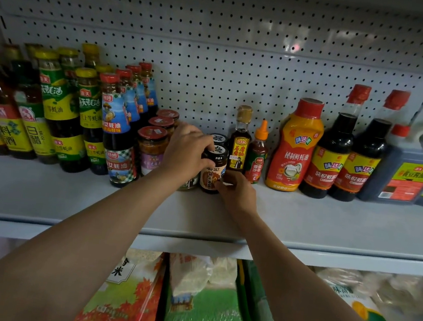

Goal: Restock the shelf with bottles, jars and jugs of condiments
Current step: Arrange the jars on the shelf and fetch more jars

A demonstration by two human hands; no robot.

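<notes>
Head | left hand [185, 149] grips black-lidded jar [213, 171] | right hand [238, 191] pinches its base

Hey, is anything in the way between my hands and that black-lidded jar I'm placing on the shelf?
Nothing visible. Your left hand already grips the black-lidded jar at its lid and your right hand holds its lower side. The jar stands on the shelf, between the red-lidded jars and the small sesame oil bottle.

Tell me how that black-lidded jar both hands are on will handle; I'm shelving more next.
The black-lidded jar looks squat and full, so probably steady and heavy for its size. The left hand grips its lid and the right hand its base; its glossy sides may be slippery.
</notes>
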